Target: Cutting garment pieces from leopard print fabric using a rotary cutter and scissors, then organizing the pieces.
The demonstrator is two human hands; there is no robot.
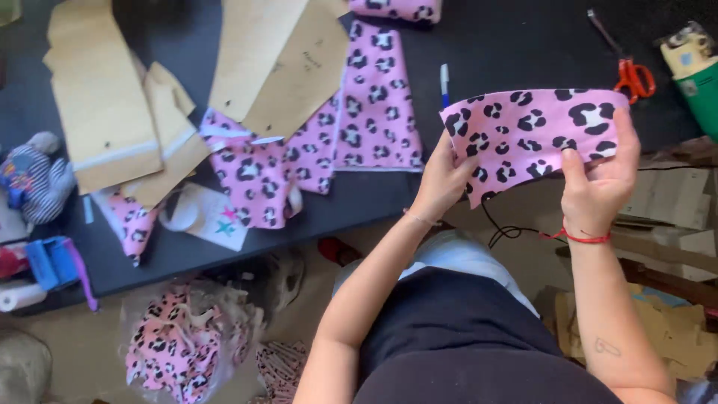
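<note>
A dark work table [464, 52] spreads with tan card pattern pieces [101, 97] and cut panels of pink leopard-print cloth [374, 97], laid flat and apart as if kept in order, with orange-handled scissors [632, 75] near the far edge. Above the table's near edge, the left hand [441, 179] and right hand [602, 176] each pinch an end of a curved pink leopard-print fabric strip [535, 138], pulling it taut, seemingly to check it.

Soft even daylight, faint shadows, slight overall blur, mild edge distortion.
</note>
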